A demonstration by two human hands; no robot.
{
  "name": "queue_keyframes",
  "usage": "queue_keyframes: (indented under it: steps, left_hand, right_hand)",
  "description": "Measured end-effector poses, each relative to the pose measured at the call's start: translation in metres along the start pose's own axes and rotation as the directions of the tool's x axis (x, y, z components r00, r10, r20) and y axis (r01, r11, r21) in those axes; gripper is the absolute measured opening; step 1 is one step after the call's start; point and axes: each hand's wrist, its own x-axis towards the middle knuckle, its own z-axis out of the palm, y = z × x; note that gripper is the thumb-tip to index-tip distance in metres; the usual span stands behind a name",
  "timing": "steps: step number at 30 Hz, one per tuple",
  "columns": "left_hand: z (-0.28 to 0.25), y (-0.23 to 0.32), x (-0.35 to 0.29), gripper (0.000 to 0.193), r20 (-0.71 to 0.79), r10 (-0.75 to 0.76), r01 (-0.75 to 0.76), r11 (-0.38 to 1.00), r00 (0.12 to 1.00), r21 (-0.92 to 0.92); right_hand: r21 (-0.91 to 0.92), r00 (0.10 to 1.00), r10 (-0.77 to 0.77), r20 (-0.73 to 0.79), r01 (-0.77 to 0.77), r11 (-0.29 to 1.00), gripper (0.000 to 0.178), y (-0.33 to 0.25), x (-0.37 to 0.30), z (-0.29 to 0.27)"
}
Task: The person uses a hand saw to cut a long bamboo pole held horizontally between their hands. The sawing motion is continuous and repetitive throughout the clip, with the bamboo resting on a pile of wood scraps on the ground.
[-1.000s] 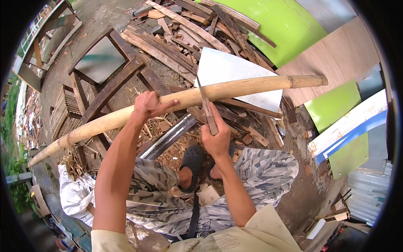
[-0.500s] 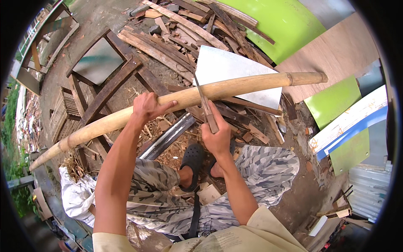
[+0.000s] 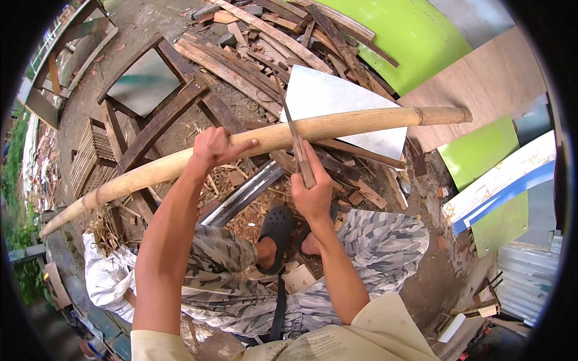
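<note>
A long, slightly curved bamboo pole [image 3: 349,122] runs from the lower left to the upper right. My left hand [image 3: 215,146] grips it from above, left of its middle, with the thumb stretched along the pole. In my right hand [image 3: 312,194], closed around the wooden handle, is a wooden-handled blade [image 3: 292,127]. The long, narrow blade crosses the pole just right of my left hand and points away from me. Its edge is too thin to tell a saw from a knife. The pole passes over a dark wooden frame [image 3: 159,129] on the left.
Scrap wood [image 3: 232,75] is heaped at the far side. A white panel [image 3: 343,99], a plywood sheet [image 3: 475,90] and a green sheet [image 3: 415,42] lie ahead and right. A slatted wooden crate [image 3: 93,159] stands left. Corrugated metal [image 3: 527,277] is at the right.
The blade and my right hand have shifted very slightly, the handle a little nearer to me. My left hand keeps its grip on the pole. The whole view has moved a little.
</note>
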Motion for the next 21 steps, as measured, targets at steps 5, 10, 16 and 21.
queue_keyframes:
  steps: [5, 10, 16, 21]
  left_hand:
    - [-0.005, -0.005, -0.001, 0.107, 0.042, -0.03, 0.029, 1.0, 0.999, 0.011]
    - [-0.002, -0.006, -0.013, 0.109, 0.039, -0.037, 0.035, 0.999, 0.999, 0.038]
    - [-0.005, 0.005, -0.005, 0.105, 0.003, 0.005, -0.005, 1.0, 1.0, 0.012]
    - [-0.01, 0.001, -0.008, 0.101, 0.055, -0.04, 0.039, 0.999, 0.998, 0.018]
  right_hand:
    - [0.019, 0.954, 0.267, 0.136, -0.272, 0.962, 0.064, -0.034, -0.086, -0.054]
    - [-0.077, 0.981, 0.087, 0.172, -0.075, 0.994, 0.061, -0.06, -0.159, -0.114]
    - [0.015, 0.998, 0.066, 0.024, -0.066, 0.998, 0.058, -0.001, -0.002, -0.004]
    - [-0.035, 0.972, 0.199, 0.125, -0.196, 0.98, 0.063, -0.028, -0.096, -0.055]
